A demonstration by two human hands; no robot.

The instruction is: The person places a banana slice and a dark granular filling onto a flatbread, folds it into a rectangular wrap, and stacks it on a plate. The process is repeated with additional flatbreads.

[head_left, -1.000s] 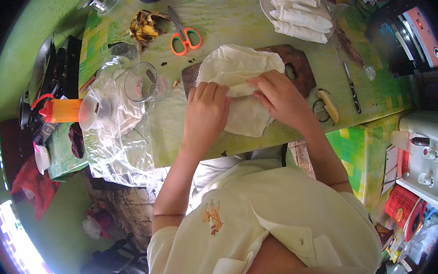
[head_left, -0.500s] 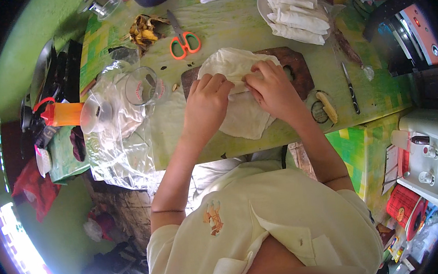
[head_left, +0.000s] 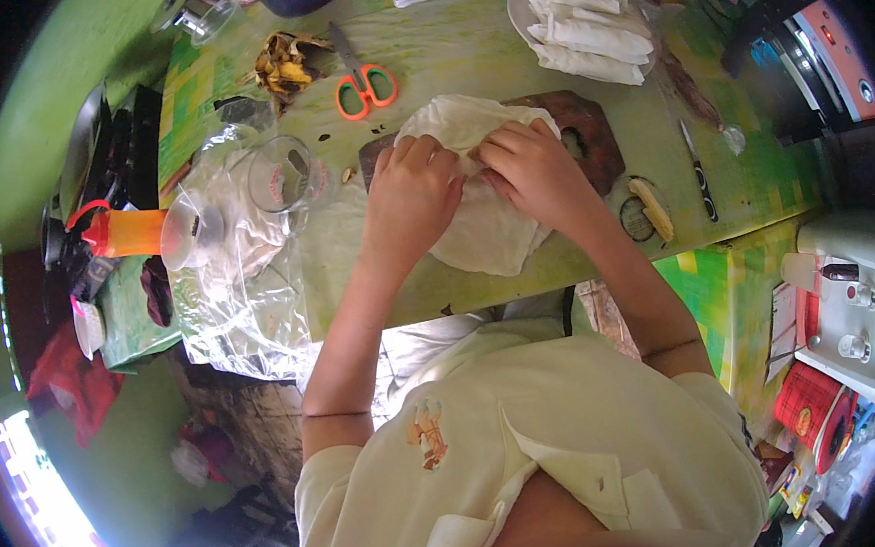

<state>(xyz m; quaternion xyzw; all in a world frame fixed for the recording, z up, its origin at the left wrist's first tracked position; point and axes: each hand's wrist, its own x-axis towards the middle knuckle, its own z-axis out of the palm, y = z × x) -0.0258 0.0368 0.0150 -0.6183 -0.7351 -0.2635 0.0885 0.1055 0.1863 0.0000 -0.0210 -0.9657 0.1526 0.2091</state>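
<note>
A thin, round, white spring roll wrapper [head_left: 490,238] lies over a dark wooden cutting board [head_left: 602,148] and hangs past its near edge. My left hand [head_left: 415,200] grips the wrapper left of its middle, fingers curled down. From the other side my right hand [head_left: 532,172] pinches the wrapper, thumb close to the left hand's fingertips. Whatever lies under the fingers is hidden. Right of the board rests a peeled banana piece [head_left: 657,212] beside a small dark-rimmed round thing [head_left: 637,219]. Finished-looking white rolls [head_left: 593,33] are stacked on a plate [head_left: 519,10] at the far right.
Orange-handled scissors [head_left: 366,89] and banana peels [head_left: 286,62] lie at the far left. A glass [head_left: 279,173], a clear plastic bag [head_left: 245,315] and an orange squeeze bottle [head_left: 129,232] stand or lie leftward. A knife [head_left: 699,172] lies on the right, near a stove-like appliance [head_left: 830,59].
My right hand's fingertips have shifted slightly left, toward my left hand. The wrapper's near part has moved a little under the hands.
</note>
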